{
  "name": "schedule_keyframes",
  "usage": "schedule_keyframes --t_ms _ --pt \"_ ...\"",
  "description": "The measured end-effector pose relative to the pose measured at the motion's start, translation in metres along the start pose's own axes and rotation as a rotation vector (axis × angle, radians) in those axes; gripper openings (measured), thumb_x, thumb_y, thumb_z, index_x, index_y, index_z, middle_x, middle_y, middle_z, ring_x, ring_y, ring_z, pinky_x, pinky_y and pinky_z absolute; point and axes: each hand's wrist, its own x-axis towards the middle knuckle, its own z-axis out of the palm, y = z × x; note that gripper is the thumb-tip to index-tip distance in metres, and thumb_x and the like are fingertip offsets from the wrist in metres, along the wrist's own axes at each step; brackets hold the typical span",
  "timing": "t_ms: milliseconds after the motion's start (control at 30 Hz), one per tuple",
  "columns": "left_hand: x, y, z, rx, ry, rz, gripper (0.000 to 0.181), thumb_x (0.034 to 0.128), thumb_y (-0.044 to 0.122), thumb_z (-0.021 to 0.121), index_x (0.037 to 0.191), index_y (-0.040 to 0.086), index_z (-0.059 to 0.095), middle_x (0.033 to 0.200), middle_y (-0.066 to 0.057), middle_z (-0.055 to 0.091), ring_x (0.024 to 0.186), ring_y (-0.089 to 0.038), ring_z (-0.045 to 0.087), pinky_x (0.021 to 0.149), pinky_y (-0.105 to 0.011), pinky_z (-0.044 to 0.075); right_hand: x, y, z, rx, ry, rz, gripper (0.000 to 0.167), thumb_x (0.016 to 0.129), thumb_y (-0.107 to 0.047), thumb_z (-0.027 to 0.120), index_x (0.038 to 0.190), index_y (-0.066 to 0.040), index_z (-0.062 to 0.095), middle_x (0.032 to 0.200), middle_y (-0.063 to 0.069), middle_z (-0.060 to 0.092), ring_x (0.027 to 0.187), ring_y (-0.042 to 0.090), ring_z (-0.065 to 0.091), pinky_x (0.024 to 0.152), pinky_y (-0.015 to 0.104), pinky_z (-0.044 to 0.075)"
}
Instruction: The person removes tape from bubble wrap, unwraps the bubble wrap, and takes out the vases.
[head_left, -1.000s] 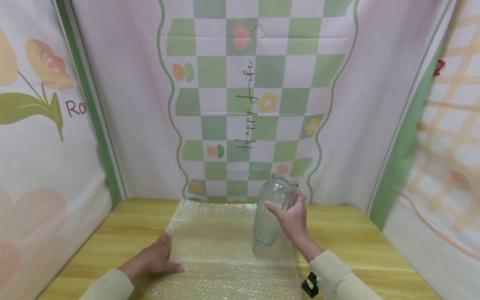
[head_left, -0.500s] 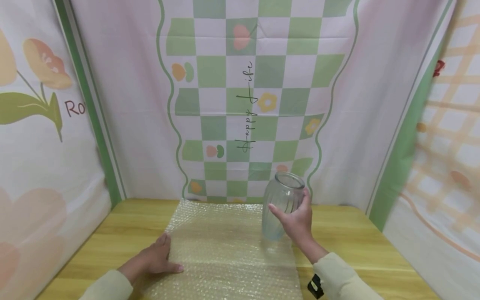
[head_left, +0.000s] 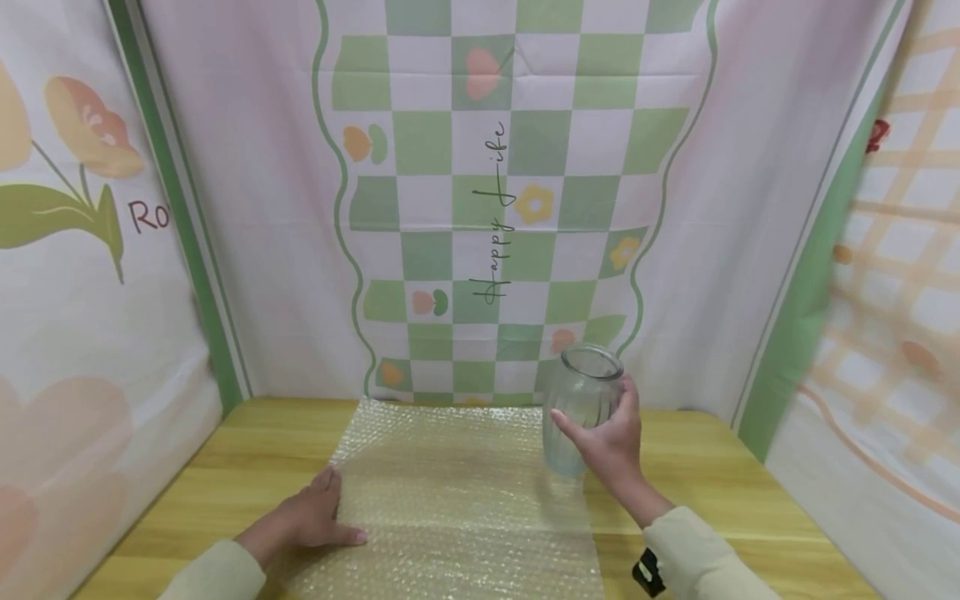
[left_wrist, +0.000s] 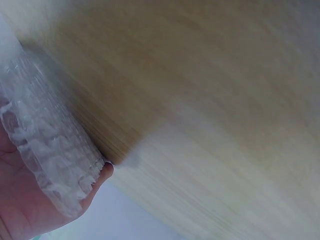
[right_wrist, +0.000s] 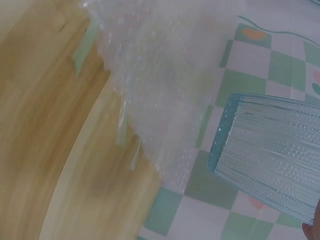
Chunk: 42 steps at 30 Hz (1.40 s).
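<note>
My right hand (head_left: 611, 446) grips a clear ribbed glass vase (head_left: 564, 429), thumb on the near side and fingers round the far right side. The vase is mouth up, over the right edge of a sheet of bubble wrap (head_left: 450, 483). In the right wrist view, the base of the vase (right_wrist: 270, 150) shows apart from the bubble wrap (right_wrist: 160, 90). My left hand (head_left: 311, 512) rests at the sheet's left edge, thumb extended over it. The left wrist view shows bubble wrap (left_wrist: 50, 135) lying across the palm and fingers (left_wrist: 30, 200).
The sheet lies on a yellow wood-grain table (head_left: 697, 475). Behind it hangs a green-and-white checked curtain (head_left: 480, 200), with printed cloths (head_left: 82, 333) at the sides. A small black object (head_left: 648, 572) is at the right sleeve. Pale green strips (right_wrist: 121, 125) show beside the sheet.
My right hand has carried the vase to the right and slightly away, and its mouth now tips more toward the head camera. The left hand and bubble wrap have stayed in place.
</note>
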Motion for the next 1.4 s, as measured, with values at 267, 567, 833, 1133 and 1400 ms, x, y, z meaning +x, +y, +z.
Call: schedule_keyframes --t_ms 267,567,833,1133,1400 --pt "0.000 -0.001 0.001 0.015 0.011 0.003 0.120 0.0722 0.060 0.076 0.138 -0.025 0.023 0.145 -0.045 0.014 0.134 -0.057 0.020 0.107 -0.064 0.024 0.008 0.011 -0.015 -0.015 0.030 -0.001 0.107 0.053 -0.009 0.096 0.141 0.004 0.035 0.131 0.024 0.049 0.118 0.037 0.049 0.100 0.055 0.040" --pt "0.000 -0.002 0.001 0.009 0.014 0.011 0.120 0.0725 0.060 0.076 0.138 -0.025 0.023 0.145 -0.045 0.014 0.135 -0.056 0.019 0.108 -0.063 0.023 0.016 0.023 -0.035 -0.074 0.081 -0.013 0.111 0.053 -0.009 0.096 0.144 0.001 0.034 0.132 0.025 0.050 0.121 0.039 0.048 0.103 0.047 0.040" --pt "0.001 -0.003 0.002 0.007 0.011 0.003 0.120 0.0720 0.060 0.076 0.139 -0.025 0.023 0.146 -0.045 0.013 0.135 -0.056 0.019 0.108 -0.063 0.023 0.021 0.032 -0.054 -0.108 0.110 0.041 0.112 0.054 -0.009 0.095 0.146 -0.001 0.032 0.135 0.025 0.047 0.124 0.038 0.046 0.107 0.043 0.036" --pt "0.003 -0.002 0.002 0.002 -0.004 -0.019 0.121 0.0719 0.060 0.076 0.140 -0.024 0.022 0.146 -0.044 0.012 0.136 -0.055 0.018 0.110 -0.061 0.022 0.027 0.042 -0.075 -0.121 0.156 0.101 0.111 0.056 -0.009 0.095 0.148 -0.009 0.032 0.138 0.020 0.045 0.126 0.035 0.044 0.110 0.040 0.034" --pt "0.001 0.000 0.001 0.006 0.006 -0.016 0.121 0.0715 0.060 0.076 0.139 -0.024 0.023 0.146 -0.044 0.013 0.135 -0.056 0.019 0.109 -0.062 0.023 0.030 0.053 -0.091 -0.129 0.177 0.161 0.112 0.059 -0.013 0.094 0.150 -0.016 0.028 0.142 0.016 0.041 0.129 0.031 0.041 0.112 0.037 0.030"
